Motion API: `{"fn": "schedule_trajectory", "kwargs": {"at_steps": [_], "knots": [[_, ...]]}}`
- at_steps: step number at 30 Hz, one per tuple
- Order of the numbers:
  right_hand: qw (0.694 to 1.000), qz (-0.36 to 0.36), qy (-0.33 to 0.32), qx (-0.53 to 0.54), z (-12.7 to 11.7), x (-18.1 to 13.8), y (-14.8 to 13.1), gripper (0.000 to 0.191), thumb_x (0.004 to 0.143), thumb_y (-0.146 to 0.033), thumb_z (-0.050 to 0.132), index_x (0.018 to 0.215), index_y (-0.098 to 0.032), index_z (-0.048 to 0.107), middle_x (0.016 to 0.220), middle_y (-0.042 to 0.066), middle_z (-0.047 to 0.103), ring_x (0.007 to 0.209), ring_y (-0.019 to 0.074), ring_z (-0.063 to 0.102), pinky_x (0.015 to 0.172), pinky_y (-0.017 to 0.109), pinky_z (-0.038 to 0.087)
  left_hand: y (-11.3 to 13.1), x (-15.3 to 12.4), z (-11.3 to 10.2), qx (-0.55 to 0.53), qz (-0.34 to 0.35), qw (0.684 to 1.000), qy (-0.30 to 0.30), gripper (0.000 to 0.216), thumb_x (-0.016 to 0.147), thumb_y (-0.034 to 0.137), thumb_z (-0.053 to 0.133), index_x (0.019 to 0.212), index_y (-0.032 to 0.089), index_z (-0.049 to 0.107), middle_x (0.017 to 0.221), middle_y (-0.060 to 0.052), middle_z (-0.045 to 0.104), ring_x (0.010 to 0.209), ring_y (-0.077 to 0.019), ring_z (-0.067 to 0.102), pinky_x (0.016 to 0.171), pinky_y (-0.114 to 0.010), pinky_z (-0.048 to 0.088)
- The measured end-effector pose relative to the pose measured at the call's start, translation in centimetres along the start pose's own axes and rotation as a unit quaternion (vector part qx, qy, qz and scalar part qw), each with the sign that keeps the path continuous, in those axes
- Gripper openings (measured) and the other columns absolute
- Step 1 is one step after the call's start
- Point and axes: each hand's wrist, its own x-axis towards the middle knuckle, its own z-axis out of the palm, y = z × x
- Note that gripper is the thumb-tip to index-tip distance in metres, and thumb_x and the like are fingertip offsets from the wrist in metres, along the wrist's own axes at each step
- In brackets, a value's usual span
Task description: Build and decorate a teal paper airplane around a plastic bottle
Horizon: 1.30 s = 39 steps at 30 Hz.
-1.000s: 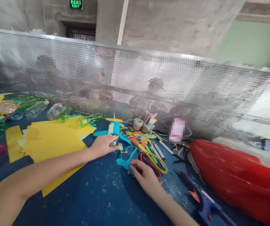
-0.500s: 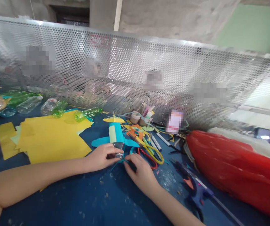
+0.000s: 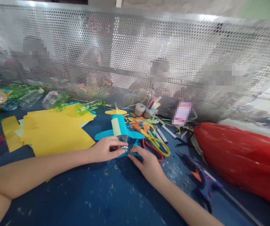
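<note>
Blue wings (image 3: 104, 134) and yellow tail (image 3: 111, 112) already sitting on the bottle (image 3: 123, 125), the left hand (image 3: 109, 149) is gripping its neck while the right hand (image 3: 147, 163) is pinching a seemingly unfixed paper strip (image 3: 136, 154).

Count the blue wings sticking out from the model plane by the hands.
2. One wing is on the picture's left side of the model plane, the other wing on its right. The left hand may hide part of it.
</note>
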Motion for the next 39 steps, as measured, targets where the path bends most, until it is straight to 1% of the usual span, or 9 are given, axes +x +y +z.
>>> {"fn": "schedule_trajectory", "kwargs": {"at_steps": [4, 7, 10, 12, 16, 22, 27, 34, 39], "knots": [[0.998, 0.04, -0.002, 0.043, -0.04, 0.06, -0.04, 0.011, 0.086, -0.031, 0.055, 0.085, -0.023, 0.062, 0.083, 0.001, 0.07, 0.077, 0.018, 0.067, 0.067, 0.027, 0.052, -0.09, -0.05, 0.15, 0.005, 0.017, 1.0, -0.006, 0.041, 0.08, 0.038, 0.066, 0.117, 0.022, 0.063, 0.088, -0.003, 0.062, 0.081, -0.0157, 0.059, 0.075, -0.029, 0.05], [0.996, 0.051, -0.001, 0.067, -0.05, 0.05, -0.05, 0.01, 0.085, -0.032, 0.057, 0.084, -0.023, 0.061, 0.081, 0.0, 0.07, 0.077, 0.0173, 0.067, 0.068, 0.026, 0.053, -0.2, -0.1, 0.29, 0.022, 0.022, 0.999, -0.017, 0.046, 0.077, 0.036, 0.069, 0.12, 0.022, 0.061, 0.092, -0.004, 0.06, 0.084, -0.0163, 0.059, 0.079, -0.031, 0.05], [0.997, 0.037, -0.014, 0.064, -0.13, 0.06, -0.06, 0.01, 0.085, -0.031, 0.058, 0.083, -0.022, 0.061, 0.079, 0.0, 0.069, 0.074, 0.0164, 0.066, 0.069, 0.027, 0.053, -0.3, -0.13, 0.39, 0.034, 0.024, 0.999, -0.014, 0.044, 0.077, 0.031, 0.069, 0.12, 0.022, 0.06, 0.096, -0.004, 0.059, 0.087, -0.0168, 0.059, 0.082, -0.033, 0.05], [0.998, 0.009, -0.017, 0.055, -0.22, 0.14, -0.06, 0.01, 0.085, -0.031, 0.058, 0.082, -0.022, 0.062, 0.08, 0.001, 0.068, 0.074, 0.0166, 0.065, 0.07, 0.029, 0.053, -0.31, -0.11, 0.4, 0.036, 0.023, 0.999, -0.01, 0.043, 0.078, 0.03, 0.068, 0.119, 0.023, 0.06, 0.094, -0.004, 0.059, 0.087, -0.0169, 0.059, 0.081, -0.033, 0.05], [0.998, -0.04, 0.01, 0.042, -0.33, 0.33, -0.01, 0.009, 0.085, -0.029, 0.058, 0.08, -0.022, 0.061, 0.078, 0.002, 0.065, 0.076, 0.0173, 0.062, 0.069, 0.029, 0.051, -0.24, -0.06, 0.35, 0.034, 0.017, 0.999, -0.011, 0.042, 0.078, 0.031, 0.068, 0.119, 0.024, 0.06, 0.092, -0.003, 0.059, 0.085, -0.0163, 0.059, 0.08, -0.032, 0.05], [0.999, -0.017, 0.004, 0.034, -0.07, 0.19, 0.11, 0.01, 0.086, -0.029, 0.058, 0.08, -0.021, 0.056, 0.076, 0.0, 0.063, 0.071, 0.0156, 0.061, 0.066, 0.027, 0.049, -0.32, -0.11, 0.44, 0.048, 0.04, 0.998, -0.022, 0.042, 0.078, 0.028, 0.067, 0.119, 0.021, 0.06, 0.098, -0.006, 0.058, 0.091, -0.018, 0.059, 0.084, -0.033, 0.049], [1.0, -0.01, -0.004, 0.007, 0.06, 0.14, 0.15, 0.011, 0.087, -0.03, 0.055, 0.079, -0.022, 0.054, 0.074, 0.0, 0.062, 0.069, 0.0161, 0.06, 0.064, 0.027, 0.049, -0.3, -0.13, 0.43, 0.051, 0.047, 0.997, -0.031, 0.034, 0.085, 0.023, 0.059, 0.119, 0.021, 0.06, 0.097, -0.005, 0.059, 0.089, -0.0168, 0.06, 0.083, -0.031, 0.049], [1.0, -0.018, -0.005, -0.011, 0.03, 0.3, 0.32, 0.005, 0.086, -0.026, 0.056, 0.084, -0.022, 0.059, 0.082, 0.003, 0.066, 0.079, 0.0191, 0.062, 0.072, 0.031, 0.05, -0.48, -0.1, 0.58, 0.047, 0.065, 0.997, -0.023, 0.032, 0.088, 0.021, 0.055, 0.12, 0.02, 0.059, 0.097, -0.006, 0.06, 0.089, -0.0159, 0.059, 0.083, -0.03, 0.05], [0.999, -0.028, -0.011, -0.023, 0.12, 0.3, 0.46, 0.004, 0.086, -0.022, 0.056, 0.085, -0.022, 0.06, 0.081, 0.002, 0.067, 0.079, 0.0187, 0.062, 0.072, 0.03, 0.05, -0.54, -0.21, 0.66, 0.05, 0.066, 0.997, -0.011, 0.032, 0.087, 0.021, 0.055, 0.119, 0.02, 0.06, 0.096, -0.005, 0.06, 0.088, -0.0155, 0.06, 0.082, -0.03, 0.05]]}}
